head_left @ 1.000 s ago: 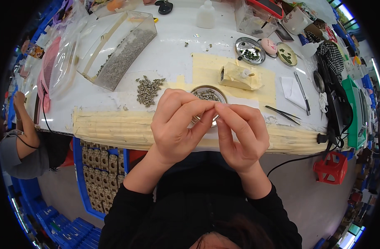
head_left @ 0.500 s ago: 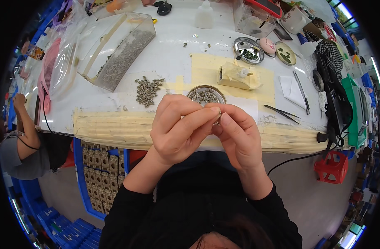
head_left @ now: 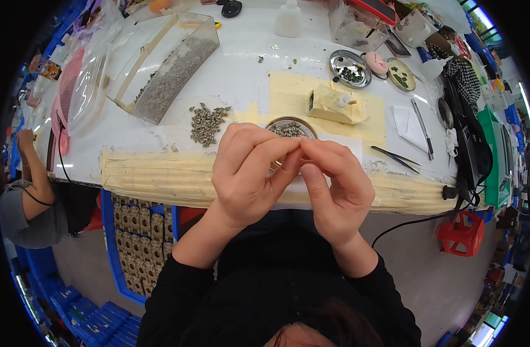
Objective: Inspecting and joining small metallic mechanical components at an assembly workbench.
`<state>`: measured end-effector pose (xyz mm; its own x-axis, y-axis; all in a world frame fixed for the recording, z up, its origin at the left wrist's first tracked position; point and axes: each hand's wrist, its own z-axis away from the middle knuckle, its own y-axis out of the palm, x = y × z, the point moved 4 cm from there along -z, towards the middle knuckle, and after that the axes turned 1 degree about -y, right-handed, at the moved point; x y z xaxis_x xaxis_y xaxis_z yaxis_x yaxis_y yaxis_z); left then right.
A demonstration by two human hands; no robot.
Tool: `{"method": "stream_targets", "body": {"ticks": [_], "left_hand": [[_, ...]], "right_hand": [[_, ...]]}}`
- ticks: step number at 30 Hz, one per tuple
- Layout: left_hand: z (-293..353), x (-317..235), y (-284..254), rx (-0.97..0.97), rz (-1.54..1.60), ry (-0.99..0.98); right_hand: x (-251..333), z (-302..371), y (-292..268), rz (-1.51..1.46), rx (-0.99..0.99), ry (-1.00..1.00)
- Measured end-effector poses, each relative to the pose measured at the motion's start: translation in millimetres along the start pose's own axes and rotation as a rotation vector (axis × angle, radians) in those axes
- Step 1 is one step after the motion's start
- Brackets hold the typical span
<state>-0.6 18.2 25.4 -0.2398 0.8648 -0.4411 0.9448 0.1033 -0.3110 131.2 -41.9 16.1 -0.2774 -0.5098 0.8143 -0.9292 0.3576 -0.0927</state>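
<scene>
My left hand (head_left: 246,176) and my right hand (head_left: 344,194) meet fingertip to fingertip above the table's near edge. The left fingers are pinched together. My right fingers are bent, their tips pressed to the left ones, with the right thumb lower and a little apart. Whatever sits between the fingertips is too small and hidden to make out. Just beyond and partly behind the hands stands a round metal dish (head_left: 312,128) of small silvery metal parts (head_left: 288,130). A loose pile of similar metal parts (head_left: 206,124) lies on the table to its left.
A clear plastic box (head_left: 175,75) of tiny grey parts lies at the far left. Right of the dish are a tape-covered block (head_left: 334,105), black tweezers (head_left: 395,158) and a pen (head_left: 422,128). A blue crate (head_left: 110,243) stands below; another person's arm (head_left: 36,168) shows left.
My right thumb has dropped away from the fingertips, and the right index finger has straightened toward the left fingers. A small metal piece glimpsed at the fingertips before is now hidden.
</scene>
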Motion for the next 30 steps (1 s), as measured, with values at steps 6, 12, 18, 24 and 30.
{"method": "stream_targets", "body": {"ticks": [6,12,18,24,30], "left_hand": [[1.3,6.4,-1.0,0.018,0.088,-0.118],[2.0,9.6,-0.8,0.05,0.181,-0.192],[9.6,19.4,3.5,0.271,0.684,-0.548],[9.2,19.4,3.4,0.325,0.818,-0.617],[11.1,23.8,3.6,0.245,0.937,-0.63]], "right_hand": [[5.1,-3.4,0.4,0.361,-0.004,-0.251],[6.7,-5.8,4.0,0.325,-0.027,-0.25],[7.3,-18.0,-8.0,0.319,0.2,-0.27],[12.5,-25.7,-13.8,0.324,0.267,-0.226],[10.8,-28.7,-12.5,0.268,0.224,-0.294]]}}
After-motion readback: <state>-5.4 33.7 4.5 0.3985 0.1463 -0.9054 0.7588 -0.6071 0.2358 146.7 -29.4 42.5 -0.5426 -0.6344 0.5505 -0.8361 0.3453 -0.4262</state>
